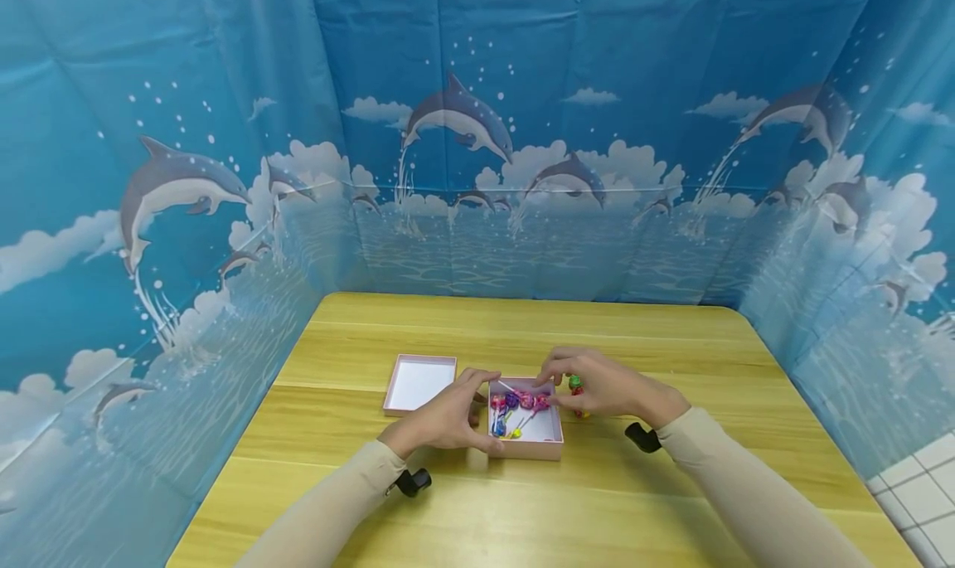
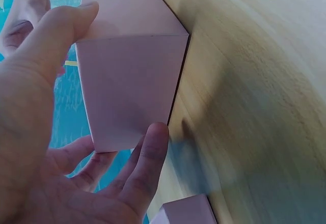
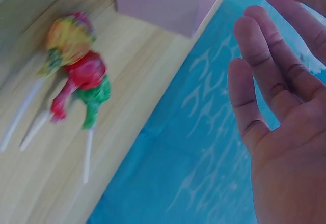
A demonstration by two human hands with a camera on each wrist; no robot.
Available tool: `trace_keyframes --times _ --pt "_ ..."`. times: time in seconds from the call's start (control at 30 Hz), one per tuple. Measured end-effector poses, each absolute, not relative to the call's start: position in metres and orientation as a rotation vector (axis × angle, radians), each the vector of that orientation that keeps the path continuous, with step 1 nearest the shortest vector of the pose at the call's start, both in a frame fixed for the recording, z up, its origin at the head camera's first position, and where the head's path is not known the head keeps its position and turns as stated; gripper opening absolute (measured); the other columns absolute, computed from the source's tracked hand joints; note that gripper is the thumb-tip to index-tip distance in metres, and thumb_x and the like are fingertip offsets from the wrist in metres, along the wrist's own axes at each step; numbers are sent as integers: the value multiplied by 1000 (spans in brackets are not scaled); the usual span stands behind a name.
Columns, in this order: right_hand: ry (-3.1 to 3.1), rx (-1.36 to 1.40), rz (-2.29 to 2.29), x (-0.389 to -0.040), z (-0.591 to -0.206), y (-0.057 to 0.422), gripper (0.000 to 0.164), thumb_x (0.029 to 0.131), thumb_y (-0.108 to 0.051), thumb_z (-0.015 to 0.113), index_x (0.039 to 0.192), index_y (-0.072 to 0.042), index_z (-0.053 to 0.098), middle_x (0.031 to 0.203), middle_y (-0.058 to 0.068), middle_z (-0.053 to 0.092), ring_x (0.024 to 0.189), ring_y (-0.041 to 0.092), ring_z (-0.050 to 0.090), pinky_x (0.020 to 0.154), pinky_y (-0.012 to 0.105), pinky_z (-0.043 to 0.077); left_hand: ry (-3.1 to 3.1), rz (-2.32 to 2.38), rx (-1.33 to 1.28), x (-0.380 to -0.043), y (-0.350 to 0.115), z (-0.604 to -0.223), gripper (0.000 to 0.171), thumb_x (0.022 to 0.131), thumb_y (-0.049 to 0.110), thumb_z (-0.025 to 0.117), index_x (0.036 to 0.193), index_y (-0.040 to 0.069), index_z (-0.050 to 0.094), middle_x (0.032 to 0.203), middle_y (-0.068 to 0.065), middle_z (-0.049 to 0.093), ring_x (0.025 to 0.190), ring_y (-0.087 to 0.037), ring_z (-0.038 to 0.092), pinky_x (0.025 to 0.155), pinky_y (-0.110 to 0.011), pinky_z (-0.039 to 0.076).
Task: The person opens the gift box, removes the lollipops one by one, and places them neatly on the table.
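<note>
An open pink box (image 1: 533,449) holds several wrapped lollipops (image 1: 511,400) with white sticks, mostly pink, purple, blue and yellow. My left hand (image 1: 455,417) grips its left side, thumb at the near corner and fingers round toward the far one; the box's outer walls (image 2: 133,89) fill the left wrist view. Over the box's right rim reaches my right hand (image 1: 597,383), thumb and fingertips apart, close to a pink lollipop. In the right wrist view its fingers (image 3: 254,43) are loosely extended; the thumb tip is out of that view, so contact there is unclear.
Right of the box, partly under my right hand, lie yellow, red and green lollipops (image 3: 87,70) on the wooden table (image 1: 597,502). A shallow pink-edged lid (image 1: 419,385) with a white inside lies to the left. A blue dolphin-print curtain (image 1: 477,245) surrounds the table.
</note>
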State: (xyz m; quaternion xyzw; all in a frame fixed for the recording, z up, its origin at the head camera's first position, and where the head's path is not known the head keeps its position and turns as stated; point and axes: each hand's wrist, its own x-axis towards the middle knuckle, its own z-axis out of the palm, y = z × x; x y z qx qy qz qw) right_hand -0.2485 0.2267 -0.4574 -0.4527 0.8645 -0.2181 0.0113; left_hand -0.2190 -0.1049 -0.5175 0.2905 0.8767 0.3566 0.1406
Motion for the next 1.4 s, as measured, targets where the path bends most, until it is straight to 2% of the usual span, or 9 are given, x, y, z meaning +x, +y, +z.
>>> trace_keyframes --times 0.07,0.17,0.63,0.73,0.87,0.97,1.07,1.17,1.4 --pt "2663 -1432 -686 -249 -458 221 23 106 -9 84 128 -16 86 125 2 80 99 17 72 85 37 63 2519 1047 841 -219 -105 -518 123 89 51 102 183 11 33 176 -15 46 144 -30 69 108 -30 64" --pt "2608 -1430 -701 -249 -457 213 22 107 -12 85 129 -16 86 125 5 80 98 22 73 85 40 65 2500 1067 832 -220 -104 -519 122 90 49 102 183 12 32 175 -16 46 142 -30 70 104 -28 65" --pt "2458 -1390 -609 -251 -458 178 31 109 -20 86 138 -13 84 128 10 79 108 27 76 94 45 67 2484 1112 827 -221 -104 -518 121 91 44 103 182 8 32 175 -16 45 141 -32 71 105 -31 66" --pt "2443 -1376 -589 -252 -460 173 32 109 -22 86 139 -13 84 129 10 80 107 25 76 92 37 66 2477 1117 828 -221 -105 -519 121 91 45 102 183 8 32 175 -15 46 140 -31 71 105 -30 66" --pt "2425 -1383 -570 -255 -463 168 31 108 -21 87 139 -13 84 126 9 80 99 25 73 83 24 56 2474 1120 888 -228 -107 -532 125 90 54 101 183 8 31 174 -16 46 139 -29 71 105 -29 66" --pt "2399 -1422 -579 -256 -465 165 29 107 -18 87 136 -11 85 124 10 80 96 27 72 81 23 55 2460 1129 889 -228 -108 -533 125 91 54 101 183 9 31 174 -15 45 138 -28 71 105 -28 66" --pt "2371 -1462 -592 -258 -467 161 27 106 -15 88 132 -9 85 120 11 80 95 28 73 81 24 58 2442 1144 830 -221 -107 -523 120 93 46 101 183 11 31 174 -14 45 138 -28 71 104 -26 65" --pt "2355 -1474 -595 -259 -469 157 25 105 -13 89 129 -8 84 119 11 81 94 24 75 82 25 61 2447 1142 819 -221 -107 -523 117 93 44 101 183 13 32 173 -13 46 137 -25 71 104 -25 65" --pt "2316 -1464 -604 -264 -475 152 23 104 -11 89 126 -10 84 117 8 82 85 1 67 79 18 59 2452 1146 821 -222 -107 -523 118 92 46 101 182 14 33 171 -11 48 132 -20 72 104 -26 65"
